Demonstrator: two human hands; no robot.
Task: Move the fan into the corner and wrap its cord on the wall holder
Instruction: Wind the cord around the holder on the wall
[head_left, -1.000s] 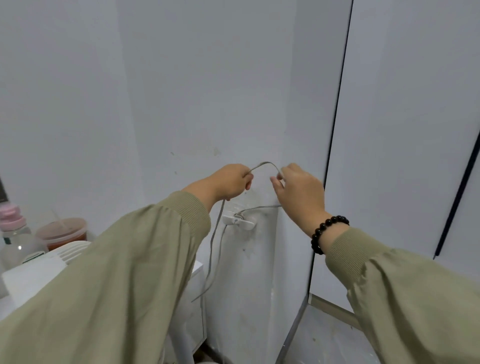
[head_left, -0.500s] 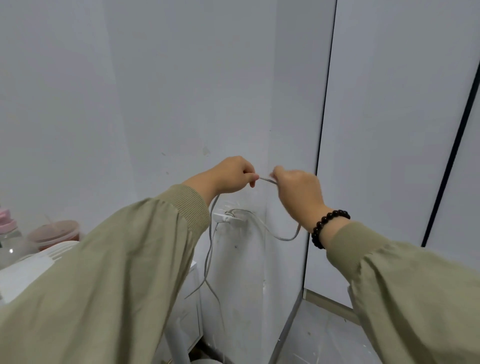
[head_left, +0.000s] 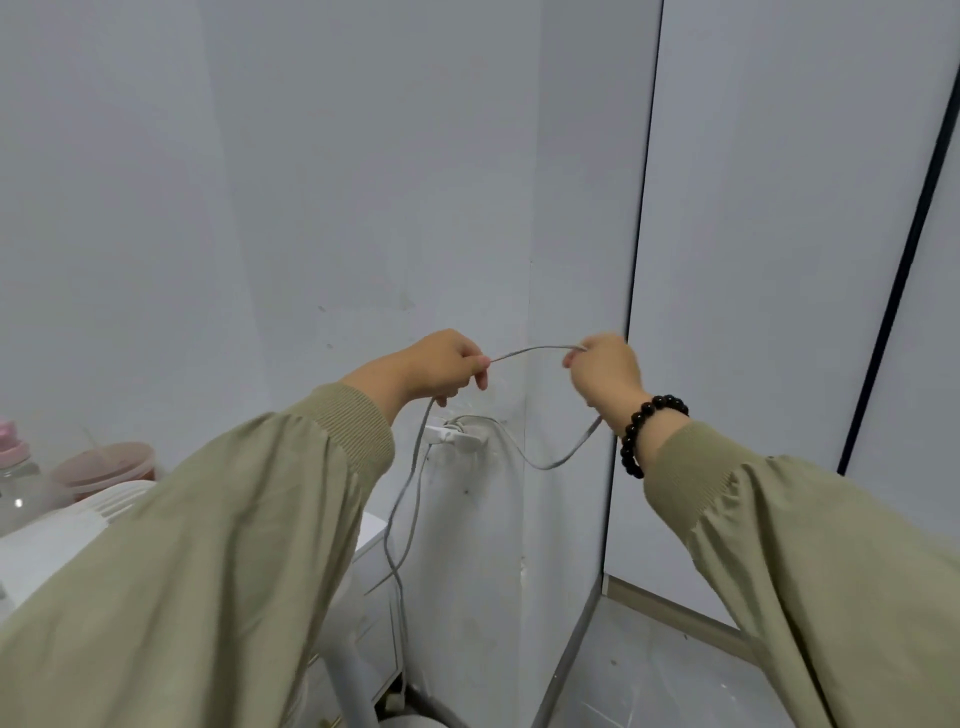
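Observation:
A thin grey cord (head_left: 530, 351) arches between my two hands in front of the wall corner. My left hand (head_left: 441, 366) pinches one side of the arch, and my right hand (head_left: 602, 366) pinches the other. Below them a white wall holder (head_left: 457, 436) sticks out from the wall with a turn of cord lying over it. From the holder a loop sags right toward my right wrist. Other strands hang down along the wall to the fan. Of the fan only the white slatted top (head_left: 117, 501) at the left and a pole (head_left: 353, 686) at the bottom show.
A clear bottle with a pink cap (head_left: 13, 467) and a lidded cup of red drink (head_left: 106, 462) stand at the far left. A white cabinet (head_left: 376, 582) sits against the wall below the holder. A dark-framed glass panel (head_left: 779, 260) closes off the right side.
My hands have drawn apart, stretching the cord into a wider arch above the holder. The slack loop still hangs down to the right of the holder.

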